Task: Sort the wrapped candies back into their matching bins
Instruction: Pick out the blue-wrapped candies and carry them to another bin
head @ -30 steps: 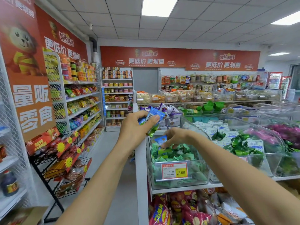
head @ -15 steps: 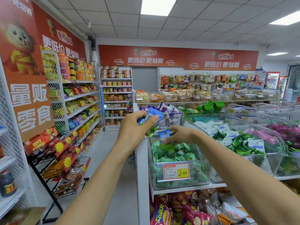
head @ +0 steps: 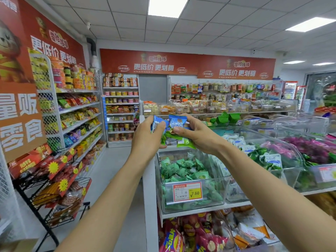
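My left hand (head: 147, 137) grips a small bunch of wrapped candies, with a blue-wrapped candy (head: 156, 123) showing at the top. My right hand (head: 196, 135) pinches another blue-wrapped candy (head: 176, 121) right beside it, with green-wrapped candies (head: 183, 140) between the two hands. Both hands are raised together above the clear bin of green candies (head: 183, 171), which carries a 7.60 price tag (head: 187, 192).
More clear bins run to the right: white-and-blue packets (head: 241, 144), green packets (head: 261, 157), purple packets (head: 307, 146). Chip bags (head: 183, 233) sit on the lower shelf. A black wire rack (head: 52, 180) and snack shelves (head: 78, 113) line the aisle on the left.
My right hand has lifted out of the green bin with a blue candy and come up against my left hand. The view has tilted and moved slightly.
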Tool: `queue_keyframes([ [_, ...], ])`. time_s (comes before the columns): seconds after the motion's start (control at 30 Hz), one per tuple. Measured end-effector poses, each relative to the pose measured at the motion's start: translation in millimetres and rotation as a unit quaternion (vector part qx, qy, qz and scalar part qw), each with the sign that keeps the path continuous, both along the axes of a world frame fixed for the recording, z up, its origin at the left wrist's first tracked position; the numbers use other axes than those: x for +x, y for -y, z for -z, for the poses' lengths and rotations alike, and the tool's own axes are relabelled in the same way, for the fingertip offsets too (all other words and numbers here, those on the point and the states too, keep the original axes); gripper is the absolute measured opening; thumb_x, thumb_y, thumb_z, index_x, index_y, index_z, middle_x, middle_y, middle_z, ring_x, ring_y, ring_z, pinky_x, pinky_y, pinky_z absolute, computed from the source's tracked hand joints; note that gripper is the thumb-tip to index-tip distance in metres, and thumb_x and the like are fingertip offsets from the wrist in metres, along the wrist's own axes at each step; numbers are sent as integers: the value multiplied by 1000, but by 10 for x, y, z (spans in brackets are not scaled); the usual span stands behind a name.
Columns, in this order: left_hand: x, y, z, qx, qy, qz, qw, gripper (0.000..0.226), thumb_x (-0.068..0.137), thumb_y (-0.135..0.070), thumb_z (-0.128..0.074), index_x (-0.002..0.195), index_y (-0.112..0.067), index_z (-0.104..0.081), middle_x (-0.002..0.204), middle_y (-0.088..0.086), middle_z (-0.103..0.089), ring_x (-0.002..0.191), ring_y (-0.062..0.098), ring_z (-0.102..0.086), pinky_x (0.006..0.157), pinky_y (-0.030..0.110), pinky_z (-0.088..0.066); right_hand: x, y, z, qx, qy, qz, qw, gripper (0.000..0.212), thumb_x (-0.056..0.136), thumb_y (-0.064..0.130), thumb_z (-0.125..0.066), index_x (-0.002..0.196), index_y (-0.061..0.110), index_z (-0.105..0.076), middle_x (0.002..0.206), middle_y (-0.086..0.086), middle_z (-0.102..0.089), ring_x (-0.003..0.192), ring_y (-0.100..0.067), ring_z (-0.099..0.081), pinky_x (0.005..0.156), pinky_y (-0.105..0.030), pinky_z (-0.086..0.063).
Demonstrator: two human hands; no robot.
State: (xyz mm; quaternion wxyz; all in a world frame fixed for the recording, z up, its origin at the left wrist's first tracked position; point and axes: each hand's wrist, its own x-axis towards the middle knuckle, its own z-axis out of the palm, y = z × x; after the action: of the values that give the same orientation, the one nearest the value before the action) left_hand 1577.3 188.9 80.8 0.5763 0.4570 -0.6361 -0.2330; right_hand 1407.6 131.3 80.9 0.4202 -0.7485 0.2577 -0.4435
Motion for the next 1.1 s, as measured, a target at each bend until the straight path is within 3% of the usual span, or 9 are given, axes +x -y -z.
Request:
queue_keyframes([
  [0.17, -53, -59, -54, 56, -99, 23, 993, 56, 103, -28, -43, 153, -16, -21, 161, -2, -17, 104, 19, -64, 63, 27, -61, -57, -67, -33, -35, 49, 17, 998, 28, 95, 13, -54, 123, 8, -57, 108, -4, -67, 100, -11, -65, 90, -24, -48],
  [0.27, -148, -101, -80, 68, -129, 55, 988, 38, 104, -29, -39, 138, -11, -41, 147, 6, -43, 95, 19, -67, 68, 32, -62, -8, -127, -23, -60, -12, 3, 998, 32, 97, 14, -53, 129, 8, -53, 116, -6, -64, 107, -14, -62, 98, -29, -48],
  [0.4, -227, -191, -102, 106, -159, 86, 978, 51, 96, -46, -51, 138, -18, -39, 125, -14, -46, 84, 0, -59, 81, 35, -59, 51, -173, -39, -74, -29, 2, 997, 35, 97, 17, -55, 131, 12, -52, 127, -15, -60, 116, -23, -61, 104, -36, -46],
  [0.53, -226, -165, -60, 103, -190, 84, 973, 61, 94, -22, -62, 145, -8, -33, 86, -18, -48, 82, 3, -59, 83, 37, -57, 25, -234, -70, -62, -88, -19, 994, 37, 96, 21, -56, 132, 13, -48, 127, -12, -60, 119, -24, -58, 106, -39, -44],
  [0.63, -186, -148, -52, 110, -223, 82, 965, 75, 93, -23, -64, 152, -10, -21, 116, 1, -59, 85, 12, -68, 66, 30, -60, -37, -244, -94, -57, -140, -20, 988, 44, 94, 33, -58, 135, 22, -47, 133, -10, -55, 123, -23, -55, 108, -47, -40],
  [0.7, -118, -119, -46, 94, -255, 77, 959, 77, 90, -25, -67, 151, -10, -23, 132, 12, -55, 86, 17, -72, 61, 29, -60, -87, -264, -133, -20, -99, -21, 995, 40, 96, 16, -48, 136, 18, -47, 135, -8, -51, 106, -14, -60, 94, -36, -49],
  [0.8, -39, -126, -49, 81, -295, 85, 948, 76, 87, -25, -71, 148, -12, -27, 131, 17, -56, 97, 27, -71, 69, 35, -61, -161, -280, -184, 20, 2, -10, 1000, 43, 95, -7, -32, 128, 10, -52, 124, -9, -50, 61, -1, -53, 60, -16, -44],
  [0.93, -54, -176, -57, 90, -246, 134, 956, 47, 89, -24, -68, 130, -9, -49, 120, 17, -65, 97, 26, -71, 75, 40, -61, -83, -239, -164, -35, -11, 6, 999, 27, 91, 8, -62, 114, 21, -59, 117, -7, -55, 87, -15, -61, 84, -29, -52],
  [1.1, -62, -194, -42, 111, -256, 163, 946, 40, 87, -18, -70, 122, -10, -52, 115, 17, -69, 97, 32, -71, 72, 41, -62, 73, -258, -125, -86, 60, 93, 990, 19, 82, -6, -68, 79, 12, -63, 78, -6, -64, 59, -8, -62, 60, -18, -53],
])
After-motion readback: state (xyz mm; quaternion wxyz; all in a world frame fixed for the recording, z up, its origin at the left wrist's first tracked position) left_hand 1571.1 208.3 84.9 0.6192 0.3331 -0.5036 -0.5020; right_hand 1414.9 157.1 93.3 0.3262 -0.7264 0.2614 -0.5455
